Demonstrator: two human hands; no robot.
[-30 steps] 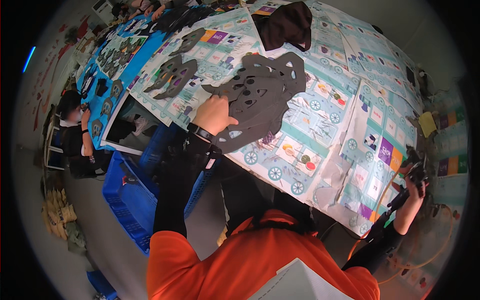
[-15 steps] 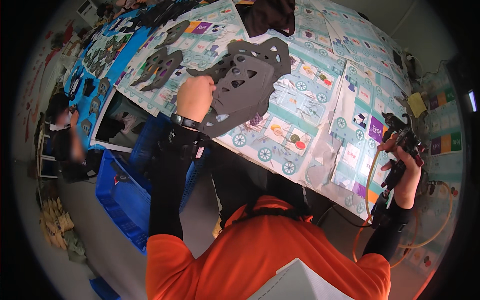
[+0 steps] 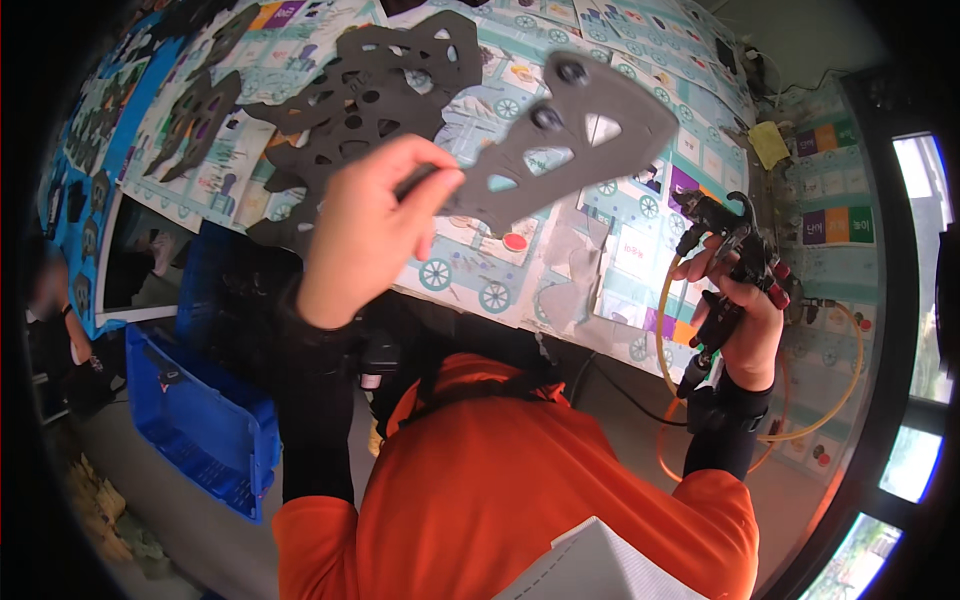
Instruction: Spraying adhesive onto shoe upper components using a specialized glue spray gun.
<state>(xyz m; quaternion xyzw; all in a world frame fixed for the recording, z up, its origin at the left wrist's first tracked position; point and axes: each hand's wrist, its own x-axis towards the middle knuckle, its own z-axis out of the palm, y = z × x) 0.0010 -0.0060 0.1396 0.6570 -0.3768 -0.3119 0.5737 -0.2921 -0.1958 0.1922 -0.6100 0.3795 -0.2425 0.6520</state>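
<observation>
My left hand (image 3: pixel 370 235) is closed on the narrow end of a dark grey flat panel (image 3: pixel 610 135) with triangular cut-outs and two raised round spots. Held above the table, the panel slants up to the right and is slightly blurred. Behind that hand lies a loose pile of similar grey panels (image 3: pixel 365 80). At the right, my right hand (image 3: pixel 752 335) grips a black spray gun (image 3: pixel 745 262) with a hook on top; its fingers wrap the handle. A yellow hose (image 3: pixel 664 300) bends down beside the gun.
Printed sheets cover the table (image 3: pixel 560 290). More grey panels (image 3: pixel 200 125) lie farther left. A blue crate (image 3: pixel 200 430) stands below the table's left side. Someone else (image 3: pixel 80 335) is at the far left. A yellow pad (image 3: pixel 768 145) sits near the right wall, and a hose loops there.
My left hand has lifted the top grey panel off the pile and swung it right. The right hand still grips the spray gun. The whole view has shifted.
</observation>
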